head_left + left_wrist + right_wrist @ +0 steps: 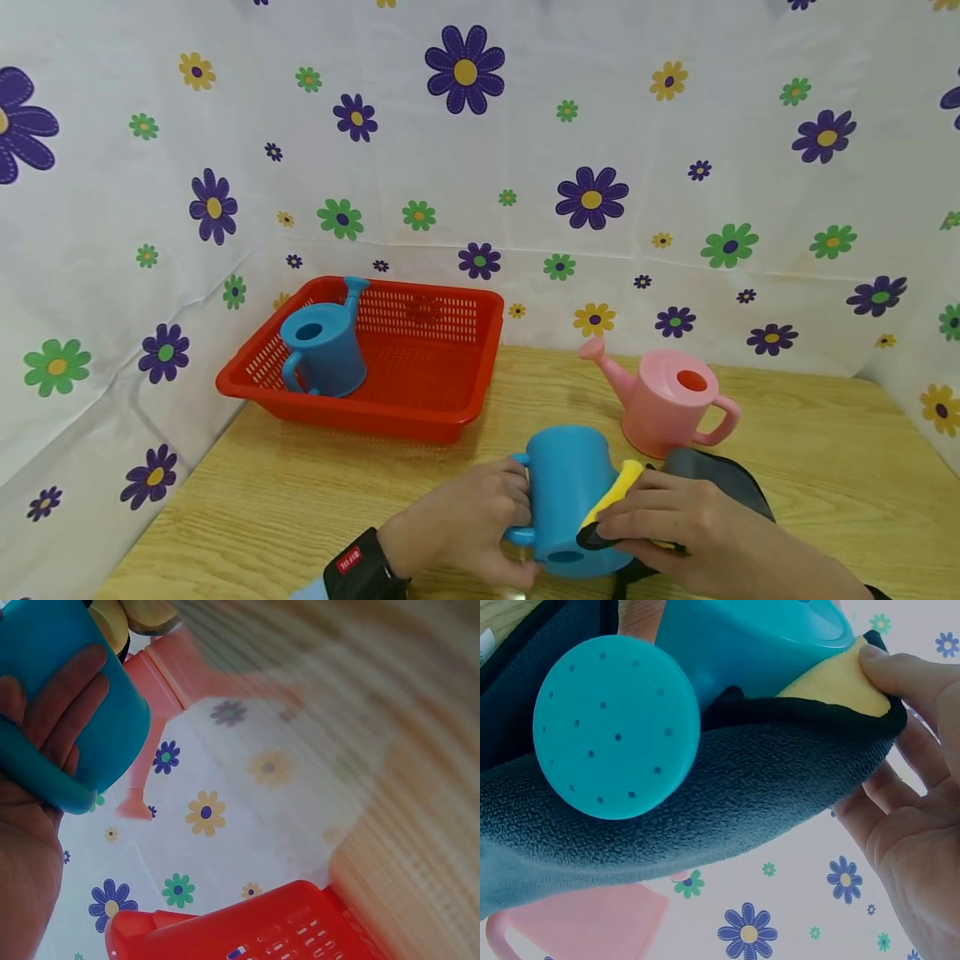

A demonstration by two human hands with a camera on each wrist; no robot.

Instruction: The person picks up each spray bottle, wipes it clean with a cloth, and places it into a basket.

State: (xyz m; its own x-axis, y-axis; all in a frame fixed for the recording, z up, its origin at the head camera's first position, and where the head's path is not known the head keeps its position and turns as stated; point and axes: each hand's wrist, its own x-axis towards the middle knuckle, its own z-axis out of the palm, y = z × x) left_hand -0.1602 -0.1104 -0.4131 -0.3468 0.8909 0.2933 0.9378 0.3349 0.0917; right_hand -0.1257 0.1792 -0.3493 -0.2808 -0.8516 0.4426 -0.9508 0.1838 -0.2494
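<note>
A blue watering can point(566, 492) is tipped over, its top with the small opening facing me. My left hand point(483, 517) grips it by the handle point(46, 778), fingers passing through against the body. On the can's other side my right hand point(675, 517) pinches a cloth point(780, 769), grey on one face and yellow on the other, with a black edge. The yellow face lies against the can near the spout, and the rest of the cloth hangs under it. The round sprinkler head point(616, 727) pokes out over the grey face in the right wrist view.
A red plastic basket point(420, 421) stands at the back left of the wooden table point(285, 500), with another blue watering can point(330, 350) upright in it. Behind my right hand stands a pink watering can point(663, 408). A flowered white sheet point(510, 125) hangs behind the table.
</note>
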